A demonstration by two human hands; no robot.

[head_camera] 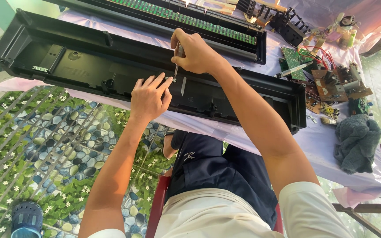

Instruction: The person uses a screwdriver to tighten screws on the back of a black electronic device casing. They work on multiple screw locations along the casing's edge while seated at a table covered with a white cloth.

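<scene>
Shell: We have the long black shell (pixel 89 61) across the table (pixel 323 145), open side up, running from 9 to 3 o'clock.
Shell contents: It is a shallow tray with ribs, posts and a small metal bracket at its 9 o'clock end; no boards lie in it.
Second shell: At 12 o'clock a second housing (pixel 225 31) holds a long green board.
Loose boards: At 2 o'clock, boards (pixel 331 83) lie loose on the cloth, a grey rag (pixel 358 141) at 3.
Right hand: Our right hand (pixel 197 55) is clamped round the screwdriver (pixel 177 66), tip down mid-shell.
Left hand: Our left hand (pixel 148 97) rests beside the tip, fingers together, steadying the spot.
Doing it well: We judge it best to keep the shaft upright, press straight down and turn slowly.
</scene>
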